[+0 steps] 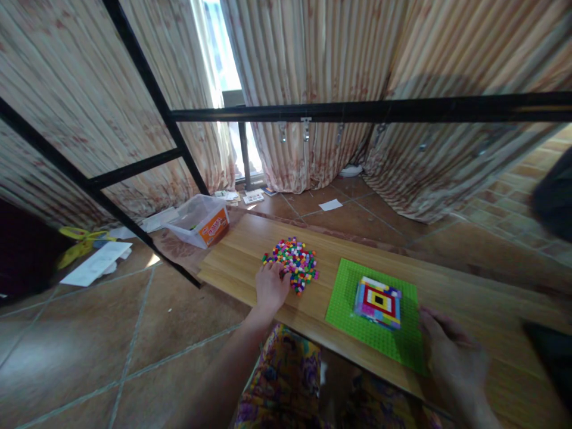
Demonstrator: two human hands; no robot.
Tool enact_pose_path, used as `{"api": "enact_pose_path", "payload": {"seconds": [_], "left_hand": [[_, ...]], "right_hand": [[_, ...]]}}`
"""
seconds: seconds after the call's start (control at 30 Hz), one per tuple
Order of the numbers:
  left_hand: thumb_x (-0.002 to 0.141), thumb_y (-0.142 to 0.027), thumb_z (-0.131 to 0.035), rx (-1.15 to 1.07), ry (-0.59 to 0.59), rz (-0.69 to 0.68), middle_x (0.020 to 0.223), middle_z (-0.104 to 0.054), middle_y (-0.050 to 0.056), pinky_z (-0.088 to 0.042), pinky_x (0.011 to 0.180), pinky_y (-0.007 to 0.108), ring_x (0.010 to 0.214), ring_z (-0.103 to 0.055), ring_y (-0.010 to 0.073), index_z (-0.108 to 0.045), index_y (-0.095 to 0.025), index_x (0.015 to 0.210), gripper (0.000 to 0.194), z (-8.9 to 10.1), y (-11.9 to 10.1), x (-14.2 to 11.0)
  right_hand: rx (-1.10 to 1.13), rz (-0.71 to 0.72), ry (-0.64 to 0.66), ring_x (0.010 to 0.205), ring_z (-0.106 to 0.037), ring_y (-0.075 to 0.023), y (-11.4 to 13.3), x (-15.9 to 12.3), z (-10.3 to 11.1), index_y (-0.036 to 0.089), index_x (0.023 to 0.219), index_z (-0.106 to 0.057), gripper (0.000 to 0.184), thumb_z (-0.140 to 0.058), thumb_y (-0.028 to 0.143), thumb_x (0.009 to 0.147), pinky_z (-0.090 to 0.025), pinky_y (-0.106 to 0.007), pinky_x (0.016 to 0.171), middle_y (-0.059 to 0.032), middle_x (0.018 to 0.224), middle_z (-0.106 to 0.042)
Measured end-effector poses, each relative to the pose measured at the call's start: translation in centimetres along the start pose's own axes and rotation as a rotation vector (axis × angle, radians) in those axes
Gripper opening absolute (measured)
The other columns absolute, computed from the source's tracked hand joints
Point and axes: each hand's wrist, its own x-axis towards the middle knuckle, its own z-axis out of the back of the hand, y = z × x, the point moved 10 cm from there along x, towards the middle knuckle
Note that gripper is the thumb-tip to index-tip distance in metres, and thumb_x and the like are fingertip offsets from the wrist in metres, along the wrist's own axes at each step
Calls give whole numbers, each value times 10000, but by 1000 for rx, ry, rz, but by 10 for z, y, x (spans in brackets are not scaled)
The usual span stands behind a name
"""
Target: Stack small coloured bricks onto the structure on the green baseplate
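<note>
My left hand [271,285] rests at the near edge of a heap of small coloured bricks [295,261] on a wooden board [241,250]; its fingers curl into the heap, and what they hold is hidden. A green baseplate [348,298] lies to the right, carrying a square pattern of bricks in rings [378,301]. My right hand [451,351] lies on the board by the baseplate's right near corner, fingers loosely bent and blurred.
A clear plastic box with an orange label [202,220] sits on the floor at the board's left end. Black metal frame bars [357,111] cross in front of curtains. Papers [96,262] and yellow scissors [80,235] lie on the tiled floor.
</note>
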Motion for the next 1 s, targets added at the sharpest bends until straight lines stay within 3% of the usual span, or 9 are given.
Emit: {"api": "enact_pose_path", "payload": {"seconds": [0.13,0.27,0.37,0.43,0.57,0.73,0.87,1.0], "left_hand": [[907,-242,-510,109,33,14,976,-676,97,-420,863,354,978,-590,241,-668,-182,871,172,-3,-5,2],[925,-221,-479,82,14,6,978,-687,103,-428,851,347,977,-608,239,-663,-180,882,193,1,-6,2],[933,-228,-480,-77,36,-29,908,-701,64,-446,791,308,889,-642,204,-654,-192,916,178,3,-19,-3],[932,-237,-489,-223,85,-86,878,-707,39,-456,755,285,833,-655,180,-646,-200,934,162,0,-41,-9],[908,-202,-513,-468,199,-268,861,-712,15,-478,756,263,806,-663,150,-641,-206,900,129,-11,-109,-26],[901,-164,-512,-460,296,-489,898,-710,22,-483,791,278,845,-655,163,-651,-209,903,146,-31,-184,-36],[898,-145,-508,-441,331,-560,957,-712,33,-483,849,296,894,-646,170,-666,-208,922,172,-49,-213,-37],[873,-130,-531,-564,350,-509,929,-712,34,-489,834,288,865,-642,160,-672,-195,893,156,-56,-216,-37]], "right_hand": [[29,-132,-45,819,-683,-213,-11,-9,6,156,968,-754,457,-760,468,634,-539,-287,677,-74,950,-754],[78,-114,-23,820,-690,-226,-16,-9,4,153,967,-756,462,-763,474,635,-542,-300,678,-84,955,-760],[36,-26,-12,804,-693,-247,-14,-2,5,143,942,-761,433,-736,479,670,-540,-327,679,-99,910,-763],[-24,58,0,819,-694,-251,-10,4,4,149,927,-761,395,-698,477,715,-541,-346,713,-103,904,-763],[-167,215,35,863,-687,-247,-1,13,-2,179,920,-753,354,-603,474,795,-532,-386,796,-102,938,-756],[-240,363,41,863,-673,-235,7,10,-10,187,887,-731,319,-540,437,835,-523,-388,804,-100,944,-743],[-237,352,35,881,-671,-231,7,8,-10,188,894,-722,308,-527,423,849,-518,-383,817,-97,964,-737],[-230,352,49,867,-670,-227,9,7,-12,189,893,-721,299,-529,413,849,-515,-375,808,-91,938,-735]]}}
